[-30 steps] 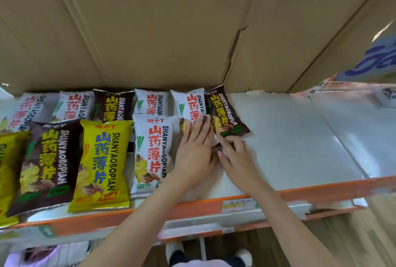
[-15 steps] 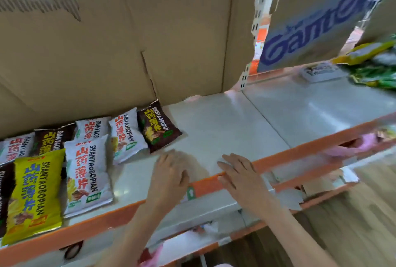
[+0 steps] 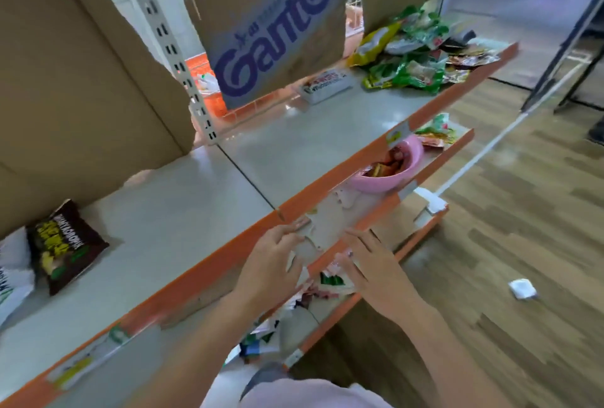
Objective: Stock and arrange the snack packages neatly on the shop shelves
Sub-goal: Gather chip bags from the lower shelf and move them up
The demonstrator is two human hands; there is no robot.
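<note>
Both hands are out in front of the upper shelf's orange front edge (image 3: 209, 273), holding nothing. The left hand (image 3: 274, 263) has relaxed, slightly bent fingers, with the tips right at that orange edge. The right hand (image 3: 376, 267) is just beside it, off the edge on the aisle side, fingers spread and loose over the lower shelf (image 3: 330, 312); can't tell if it's touching anything down there, it's pretty blurry.

Under the orange edge, on the lower shelf below the hands, there's a jumble of small packets (image 3: 327, 283). Further along the same lower shelf sits a pink bowl (image 3: 392, 175) with reddish stuff in it.

Behind the orange edge, far over toward the left-hand end of the upper shelf, 1 dark brown snack package (image 3: 65, 244) lies flat and tilted, and a white snack package (image 3: 13, 273) is right beside it, cut off by the frame. Toward the other end of the upper shelf there's a messy pile of green and yellow snack bags (image 3: 411, 57), well apart from the brown one. A torn cardboard sheet (image 3: 274, 25) with blue lettering stands at the back of the shelf, more cardboard (image 3: 75, 74) next to it.

Out past the edge on the wooden floor (image 3: 510, 244) lies 1 white scrap (image 3: 522, 288).
</note>
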